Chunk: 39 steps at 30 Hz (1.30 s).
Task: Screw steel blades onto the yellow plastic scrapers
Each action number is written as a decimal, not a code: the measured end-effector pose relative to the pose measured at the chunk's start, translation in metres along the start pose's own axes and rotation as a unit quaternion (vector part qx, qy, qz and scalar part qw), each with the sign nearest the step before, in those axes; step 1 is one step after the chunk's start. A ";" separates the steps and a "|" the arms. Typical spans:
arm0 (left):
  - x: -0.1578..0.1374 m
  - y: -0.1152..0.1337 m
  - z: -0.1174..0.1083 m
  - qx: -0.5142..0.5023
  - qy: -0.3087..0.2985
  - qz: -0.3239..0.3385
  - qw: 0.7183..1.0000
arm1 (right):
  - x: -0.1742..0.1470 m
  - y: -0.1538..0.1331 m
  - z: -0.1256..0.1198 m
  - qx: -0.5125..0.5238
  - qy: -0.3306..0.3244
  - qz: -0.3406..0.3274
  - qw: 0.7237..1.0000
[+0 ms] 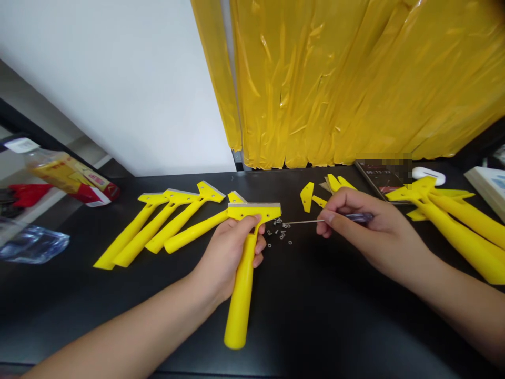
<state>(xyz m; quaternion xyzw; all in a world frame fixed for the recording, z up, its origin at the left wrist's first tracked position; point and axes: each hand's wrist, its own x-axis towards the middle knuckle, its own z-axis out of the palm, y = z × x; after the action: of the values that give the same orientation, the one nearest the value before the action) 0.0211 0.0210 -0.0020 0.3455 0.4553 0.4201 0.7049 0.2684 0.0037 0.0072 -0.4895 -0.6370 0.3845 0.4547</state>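
My left hand [232, 252] is wrapped round the neck of a yellow scraper [244, 284], its thumb lying on the head. The scraper's metal blade edge points away from me, and its handle points toward me. In my right hand [355, 221] is a thin screwdriver [302, 222], held between thumb and fingers, with a dark clear handle. Its tip reaches the small pile of loose screws and nuts [281, 231] on the black table. Just beyond lie loose yellow head plates [306, 197] and a few more yellow parts, partly behind my right hand.
Several scrapers with blades [177, 197] lie in a row at the left. More yellow handles [465, 231] are piled at the right, near a phone [379, 179] and a white case [429, 175]. A drink bottle [69, 171] stands tilted in view at the far left. Yellow plastic sheeting [335, 79] hangs behind the table [307, 316].
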 end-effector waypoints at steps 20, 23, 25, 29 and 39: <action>-0.009 -0.007 0.006 0.000 -0.035 -0.064 0.997 | -0.010 -0.002 0.001 0.026 0.005 -0.016 1.000; -0.008 -0.007 0.007 -0.005 -0.033 -0.069 0.997 | -0.010 -0.002 0.001 0.026 -0.001 -0.019 0.999; -0.008 -0.006 0.007 -0.007 -0.033 -0.070 0.997 | -0.010 -0.002 0.002 0.021 -0.001 -0.021 1.000; -0.008 -0.006 0.007 -0.009 -0.035 -0.071 0.997 | -0.011 -0.001 0.002 0.021 0.001 -0.020 1.000; -0.008 -0.006 0.008 -0.009 -0.037 -0.078 0.996 | -0.011 0.000 0.002 0.016 -0.003 -0.020 1.000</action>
<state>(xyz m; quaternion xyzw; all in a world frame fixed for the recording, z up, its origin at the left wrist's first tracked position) 0.0280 0.0107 -0.0020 0.3180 0.4509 0.3542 0.7550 0.2674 -0.0071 0.0048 -0.4676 -0.6421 0.3871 0.4682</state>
